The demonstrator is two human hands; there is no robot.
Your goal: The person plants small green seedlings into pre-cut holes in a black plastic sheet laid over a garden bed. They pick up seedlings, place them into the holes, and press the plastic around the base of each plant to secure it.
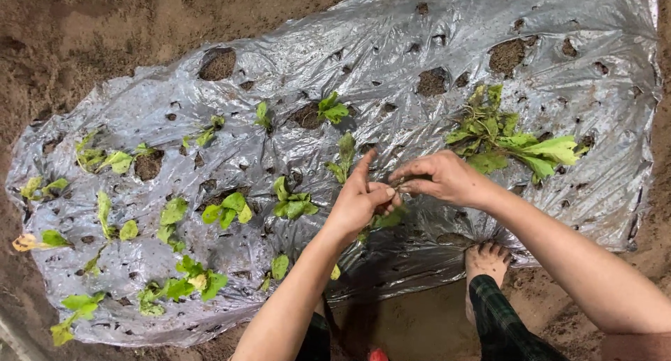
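Bare brown soil [84,32] surrounds a raised bed covered by a sheet of silvery plastic mulch film [391,60], which runs from the near left to the far right of the scene. The film is wrinkled and punched with many holes; some show dark earth, such as the large open hole [218,63] at the far left and another soil-filled hole [507,55] at the far right.

Small green seedlings stand in the holes across the left and centre of the film, for example one pair of leaves [228,208] near the centre and another seedling [331,109] farther back. A loose bundle of uprooted seedlings [514,141] lies on the film at the right, just beyond the right hand.

The left hand [360,200] and the right hand [440,179] meet over the centre of the bed. Both pinch the same small seedling [397,188] between thumb and fingertips (the grip is narrow, and the plant's stem is largely hidden by the fingers). The left index finger points away from the body. A few green leaves [386,220] show just below the left hand; whether they belong to the held plant cannot be told.

A bare foot [487,260] rests on the soil at the near edge of the film, below a dark plaid trouser leg [500,312].
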